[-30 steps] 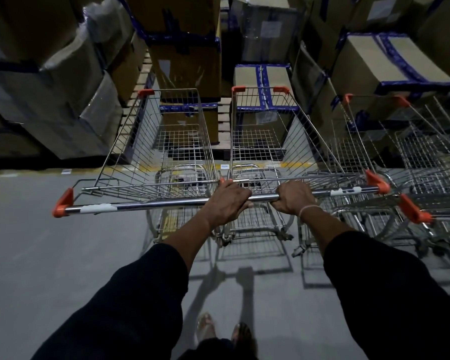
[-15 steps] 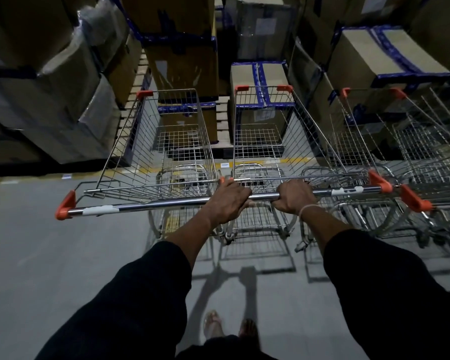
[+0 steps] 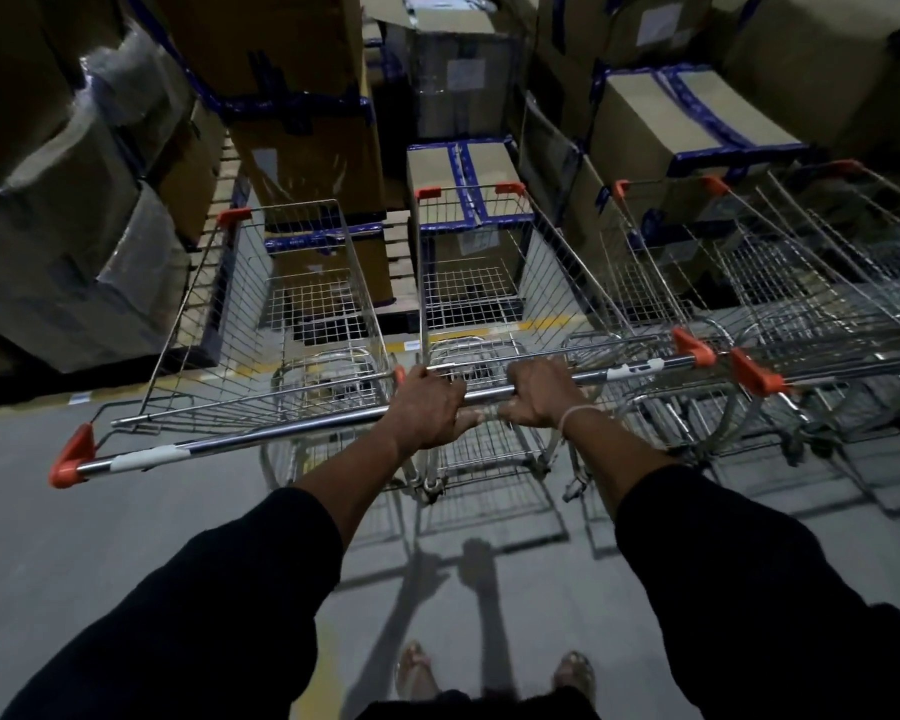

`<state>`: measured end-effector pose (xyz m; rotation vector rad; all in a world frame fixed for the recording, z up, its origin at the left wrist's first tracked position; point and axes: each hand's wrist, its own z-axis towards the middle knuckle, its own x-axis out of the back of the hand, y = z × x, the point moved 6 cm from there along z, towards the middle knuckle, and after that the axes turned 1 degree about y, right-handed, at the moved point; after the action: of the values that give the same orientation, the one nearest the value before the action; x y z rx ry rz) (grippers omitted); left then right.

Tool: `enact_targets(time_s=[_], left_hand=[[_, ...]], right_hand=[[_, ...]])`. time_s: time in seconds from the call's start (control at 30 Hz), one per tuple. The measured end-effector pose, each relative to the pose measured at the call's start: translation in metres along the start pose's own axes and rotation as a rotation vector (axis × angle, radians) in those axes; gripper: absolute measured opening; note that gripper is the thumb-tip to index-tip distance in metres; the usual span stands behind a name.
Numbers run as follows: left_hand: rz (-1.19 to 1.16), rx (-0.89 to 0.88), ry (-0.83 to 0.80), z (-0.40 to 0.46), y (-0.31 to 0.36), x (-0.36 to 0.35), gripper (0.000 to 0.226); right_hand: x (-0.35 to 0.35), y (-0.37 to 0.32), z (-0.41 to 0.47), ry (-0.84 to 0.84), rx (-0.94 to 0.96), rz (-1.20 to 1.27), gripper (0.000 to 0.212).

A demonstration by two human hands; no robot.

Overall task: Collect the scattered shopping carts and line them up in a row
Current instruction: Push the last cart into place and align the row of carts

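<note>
- L hand (image 3: pixel 427 407): closed on left cart (image 3: pixel 276 324) handle, its right end.
- R hand (image 3: pixel 544 392): closed on centre cart (image 3: pixel 479 283) handle.
- Both carts abreast, noses near boxes (image 3: pixel 307 163); parked carts (image 3: pixel 759 283) just right.
- Risk: uneven push, baskets snag or clip neighbour.

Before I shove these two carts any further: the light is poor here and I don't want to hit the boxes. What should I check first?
1. Left hand closed on the left cart's handle: ok.
2. Right hand closed on the right cart's handle: ok.
3. Room ahead: not ok, both baskets' front ends are close to the boxes and pallet.
4. Right side: not ok, the right cart sits very near the parked carts; whether they touch, cannot tell.
5. Handles level with the row: cannot tell.
6. Floor on the left free of obstacles: ok.
</note>
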<state>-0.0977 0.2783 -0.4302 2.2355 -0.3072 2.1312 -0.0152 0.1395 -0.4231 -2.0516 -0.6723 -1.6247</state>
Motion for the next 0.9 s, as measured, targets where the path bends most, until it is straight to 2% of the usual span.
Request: enact_targets(time_s=[0.13,0.3,0.5,0.63,0.77,0.9], left_hand=[[0.027,0.025,-0.079,0.024,0.029,0.008,0.061],[-0.040,0.032,-0.044,0.069,0.081,0.019,0.053],[-0.236,0.092,0.070,0.128,0.161,0.036,0.047],[-0.286,0.119,0.105,0.169,0.221,0.045,0.059],[-0.356,0.149,0.115,0.201,0.272,0.055,0.074],[-0.338,0.163,0.013,0.220,0.302,0.060,0.088]], right_hand=[[0.004,0.021,-0.008,0.027,0.034,0.200,0.055],[0.014,0.076,-0.021,0.052,0.085,0.292,0.072],[0.038,0.190,-0.047,0.173,0.093,0.312,0.072],[0.041,0.281,-0.067,0.244,0.042,0.291,0.063],[0.026,0.357,-0.094,0.119,-0.048,0.285,0.088],[-0.004,0.407,-0.111,-0.046,-0.081,0.158,0.093]])
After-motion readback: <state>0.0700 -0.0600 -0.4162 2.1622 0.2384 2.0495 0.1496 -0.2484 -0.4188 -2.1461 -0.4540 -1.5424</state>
